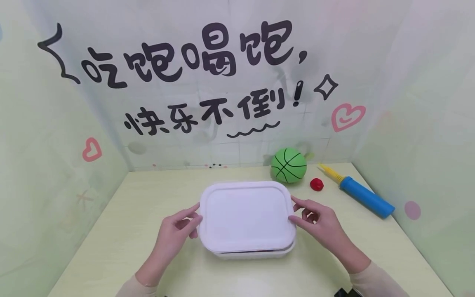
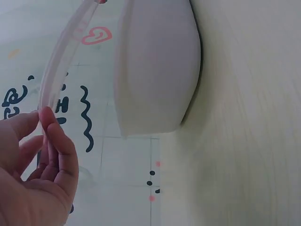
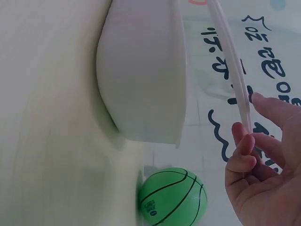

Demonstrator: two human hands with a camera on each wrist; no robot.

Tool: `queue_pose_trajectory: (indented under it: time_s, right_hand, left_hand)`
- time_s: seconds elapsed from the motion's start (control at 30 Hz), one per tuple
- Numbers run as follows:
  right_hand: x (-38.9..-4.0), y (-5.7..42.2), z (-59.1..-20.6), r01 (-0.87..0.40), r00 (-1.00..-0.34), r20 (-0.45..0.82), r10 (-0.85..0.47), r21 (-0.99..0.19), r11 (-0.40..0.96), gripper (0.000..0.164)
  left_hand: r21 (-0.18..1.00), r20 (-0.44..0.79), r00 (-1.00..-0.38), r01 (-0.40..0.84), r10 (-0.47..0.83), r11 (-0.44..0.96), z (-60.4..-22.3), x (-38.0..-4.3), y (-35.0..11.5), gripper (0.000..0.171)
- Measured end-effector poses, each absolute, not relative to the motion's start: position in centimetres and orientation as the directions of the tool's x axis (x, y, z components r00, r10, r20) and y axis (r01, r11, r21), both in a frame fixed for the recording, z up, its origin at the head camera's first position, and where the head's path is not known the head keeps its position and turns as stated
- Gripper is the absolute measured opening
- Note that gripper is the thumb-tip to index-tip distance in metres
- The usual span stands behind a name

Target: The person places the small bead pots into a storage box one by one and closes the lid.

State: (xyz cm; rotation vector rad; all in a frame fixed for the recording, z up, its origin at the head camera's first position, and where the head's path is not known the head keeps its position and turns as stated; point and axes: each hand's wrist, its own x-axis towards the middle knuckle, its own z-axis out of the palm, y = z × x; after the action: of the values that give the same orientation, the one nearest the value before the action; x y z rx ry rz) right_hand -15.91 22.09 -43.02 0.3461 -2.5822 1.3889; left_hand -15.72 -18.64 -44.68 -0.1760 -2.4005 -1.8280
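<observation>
A white rectangular lid (image 1: pixel 245 216) with rounded corners is held level between both hands. My left hand (image 1: pixel 177 229) pinches its left edge with thumb and fingers, and my right hand (image 1: pixel 319 220) pinches the right edge. Below it on the table stands a white plastic box (image 1: pixel 256 255). Both wrist views show a gap between the raised lid (image 2: pixel 59 61) and the box (image 3: pixel 146 70). From the head view the lid covers nearly all of the box's opening; only a thin strip of dark and coloured contents shows at the front.
Behind the box's right corner sits a green ball (image 1: pixel 289 165) with black basketball lines. Beside it lie a small red object (image 1: pixel 316 184) and a blue hand pump (image 1: pixel 365 196) with a yellow nozzle. A printed backdrop (image 1: pixel 178 136) rises at the table's (image 1: pixel 148 198) back edge.
</observation>
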Motion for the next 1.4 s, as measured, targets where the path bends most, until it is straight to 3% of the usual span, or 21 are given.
queue_pose_trajectory:
  time_s: [0.4,1.0,1.2,1.4]
  right_hand:
    - [-16.8,22.4,-44.1,-0.132,-0.986,0.032,-0.161,-0.74,0.66,0.06]
    - [-17.4,22.6,-45.0,-0.084,-0.982,-0.046,-0.182,-0.761,0.644,0.058]
    - [-17.4,22.7,-44.8,-0.061,-0.978,-0.077,-0.195,-0.784,0.617,0.059]
    - [-17.5,22.8,-44.6,-0.047,-0.973,-0.098,-0.208,-0.798,0.6,0.062]
  left_hand:
    - [0.874,0.028,-0.989,0.093,0.143,0.476,-46.9,-16.6,-18.3,0.052]
    - [0.877,-0.015,-0.988,0.06,0.152,0.476,-47.4,-16.8,-18.1,0.055]
    - [0.88,-0.05,-0.982,0.044,0.183,0.474,-47.4,-16.9,-18.2,0.072]
    - [0.9,-0.046,-0.947,0.099,0.318,0.424,-47.2,-16.9,-18.9,0.087]
